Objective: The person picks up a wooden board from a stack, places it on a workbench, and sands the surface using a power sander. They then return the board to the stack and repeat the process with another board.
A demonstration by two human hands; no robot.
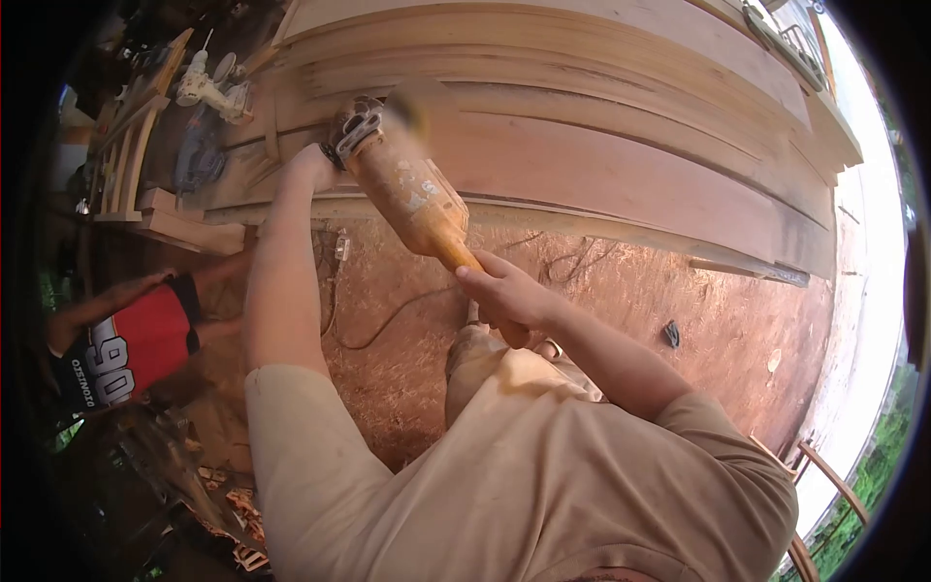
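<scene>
A dusty, yellowish angle grinder [412, 189] with worn paint slants over the front edge of the wooden boards [621, 160]. Its round disc [412, 107] looks blurred at the head end, close above the boards. My right hand [509, 296] is closed around the rear handle. At the head end, my left hand [318, 167] grips the side of the grinder by a dark part; most of its fingers are hidden from view.
A cordless drill [208, 92] and a dark power tool [199, 155] sit at the left of the boards. A cable [388, 320] trails over the dusty floor [601, 262]. Another person in a red and black shirt [145, 339] is at left. A small dark object [671, 334] lies at right.
</scene>
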